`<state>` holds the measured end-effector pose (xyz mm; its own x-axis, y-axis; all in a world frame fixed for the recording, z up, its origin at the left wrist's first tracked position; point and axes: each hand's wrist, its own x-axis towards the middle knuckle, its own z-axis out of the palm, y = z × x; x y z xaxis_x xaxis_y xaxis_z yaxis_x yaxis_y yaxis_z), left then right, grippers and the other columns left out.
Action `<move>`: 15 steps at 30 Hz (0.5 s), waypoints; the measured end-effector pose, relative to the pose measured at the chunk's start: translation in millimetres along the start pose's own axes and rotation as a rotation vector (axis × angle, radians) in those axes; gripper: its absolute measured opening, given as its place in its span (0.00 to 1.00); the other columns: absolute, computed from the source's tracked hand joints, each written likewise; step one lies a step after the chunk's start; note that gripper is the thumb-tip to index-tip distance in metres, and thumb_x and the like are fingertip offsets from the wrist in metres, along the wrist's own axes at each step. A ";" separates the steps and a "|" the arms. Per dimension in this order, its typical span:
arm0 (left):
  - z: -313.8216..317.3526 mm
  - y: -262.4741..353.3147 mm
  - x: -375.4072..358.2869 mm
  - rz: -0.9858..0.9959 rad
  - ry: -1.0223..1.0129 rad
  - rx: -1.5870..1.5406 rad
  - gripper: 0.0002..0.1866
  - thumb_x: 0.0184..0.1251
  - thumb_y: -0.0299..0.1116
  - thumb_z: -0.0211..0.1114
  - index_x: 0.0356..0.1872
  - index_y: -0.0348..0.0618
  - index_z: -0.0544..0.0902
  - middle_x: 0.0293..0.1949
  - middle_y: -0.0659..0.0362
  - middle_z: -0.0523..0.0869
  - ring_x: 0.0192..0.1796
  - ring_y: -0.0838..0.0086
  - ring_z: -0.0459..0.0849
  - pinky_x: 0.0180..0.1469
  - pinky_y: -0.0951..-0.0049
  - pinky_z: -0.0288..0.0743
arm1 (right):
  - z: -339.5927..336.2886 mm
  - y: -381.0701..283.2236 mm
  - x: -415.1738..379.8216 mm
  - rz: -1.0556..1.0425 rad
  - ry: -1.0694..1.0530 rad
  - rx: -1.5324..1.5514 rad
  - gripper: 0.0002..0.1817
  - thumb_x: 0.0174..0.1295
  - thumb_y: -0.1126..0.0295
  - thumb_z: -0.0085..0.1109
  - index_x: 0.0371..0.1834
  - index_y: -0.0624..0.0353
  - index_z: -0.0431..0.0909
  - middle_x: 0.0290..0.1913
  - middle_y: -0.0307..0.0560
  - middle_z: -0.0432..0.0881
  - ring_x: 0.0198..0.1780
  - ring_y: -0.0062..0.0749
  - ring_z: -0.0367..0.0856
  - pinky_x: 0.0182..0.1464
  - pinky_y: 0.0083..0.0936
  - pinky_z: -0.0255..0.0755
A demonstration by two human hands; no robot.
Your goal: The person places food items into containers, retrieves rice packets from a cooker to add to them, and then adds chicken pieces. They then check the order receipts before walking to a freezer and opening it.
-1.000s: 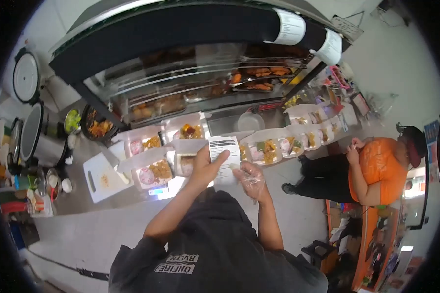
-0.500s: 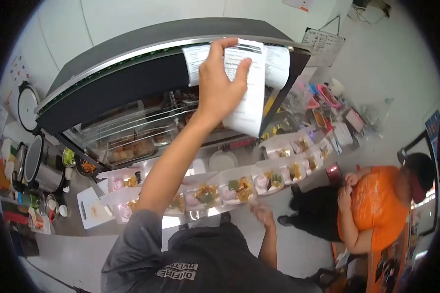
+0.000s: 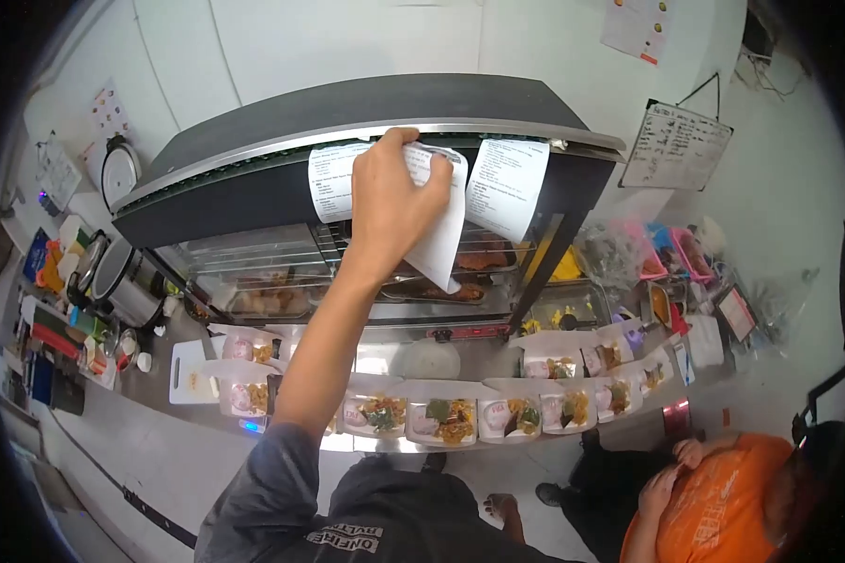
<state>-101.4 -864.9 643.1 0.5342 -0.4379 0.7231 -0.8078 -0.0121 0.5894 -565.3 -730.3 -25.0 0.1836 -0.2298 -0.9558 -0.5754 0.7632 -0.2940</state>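
My left hand is raised at the top front edge of the dark food warmer, its fingers pinching a printed paper slip that hangs down and curls at its lower end. One printed slip hangs to the left of this hand and another to the right, both from the same edge. Low beside my body, my right hand is partly visible, with nothing seen in it. Open food boxes stand in a row on the counter below the warmer.
A person in an orange shirt stands at the lower right. A white cutting board and a large pot are on the left. Pink containers lie at the right. A whiteboard hangs on the wall.
The view has tilted up. My left hand and its slip have moved to the warmer's edge, left of the right-hand slip, which now shows fully. My right hand has dropped away from the boxes.
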 end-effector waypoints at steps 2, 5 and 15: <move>1.7 2.1 9.2 0.073 0.044 -0.067 0.21 0.53 0.33 0.64 0.44 0.25 0.82 0.33 0.42 0.86 0.34 0.65 0.86 0.43 0.70 0.77 | -151.4 40.0 36.7 -0.509 0.193 -0.439 0.15 0.67 0.62 0.43 0.47 0.60 0.72 0.38 0.51 0.78 0.38 0.35 0.75 0.37 0.36 0.70; -3.6 12.1 14.6 -0.024 0.005 -0.150 0.20 0.53 0.33 0.63 0.42 0.24 0.82 0.29 0.41 0.86 0.31 0.63 0.86 0.40 0.68 0.78 | -307.3 -27.6 -192.4 -0.723 1.213 -1.182 0.16 0.65 0.69 0.43 0.52 0.68 0.69 0.47 0.61 0.73 0.48 0.49 0.70 0.50 0.41 0.65; 11.7 8.8 13.9 -0.025 -0.009 0.052 0.15 0.55 0.32 0.62 0.35 0.25 0.83 0.19 0.40 0.82 0.27 0.51 0.85 0.38 0.60 0.77 | -266.1 -65.8 -307.8 -0.873 1.539 -1.297 0.17 0.63 0.76 0.43 0.53 0.75 0.67 0.53 0.71 0.69 0.56 0.65 0.67 0.63 0.46 0.60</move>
<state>-104.0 -881.6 654.1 0.5526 -0.4447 0.7049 -0.8060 -0.0700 0.5877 -796.1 -870.5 286.4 0.4014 -0.8599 0.3153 -0.9088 -0.3310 0.2540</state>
